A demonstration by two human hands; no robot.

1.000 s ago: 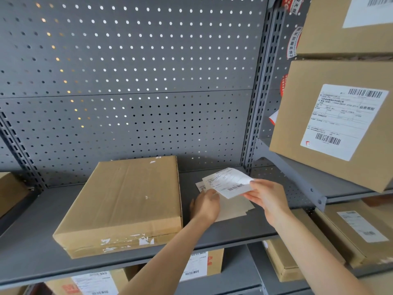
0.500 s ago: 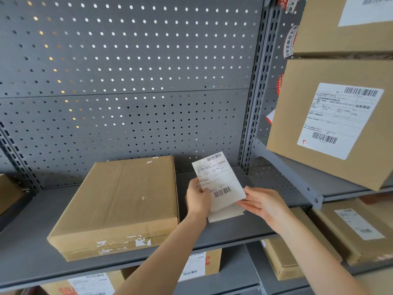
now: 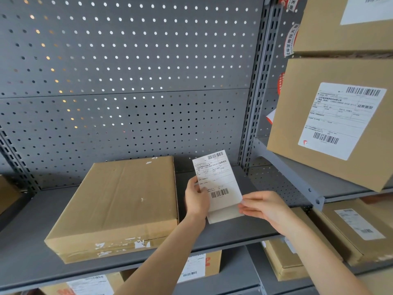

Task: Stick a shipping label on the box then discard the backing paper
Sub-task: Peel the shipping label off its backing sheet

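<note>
— Above the gray shelf, what is the left hand doing?

— It holds the shipping label up by its left edge, thumb on the front. Its other fingers are hidden behind the paper.

— And the right hand?

— Its fingertips pinch the label's bottom right corner. A plain strip of backing paper peeks out under the label. I cannot tell how much is peeled.

— Where is the box?

— Flat on the shelf, just left of the hands, with no label on top. The label's small print is too tiny to read.
</note>
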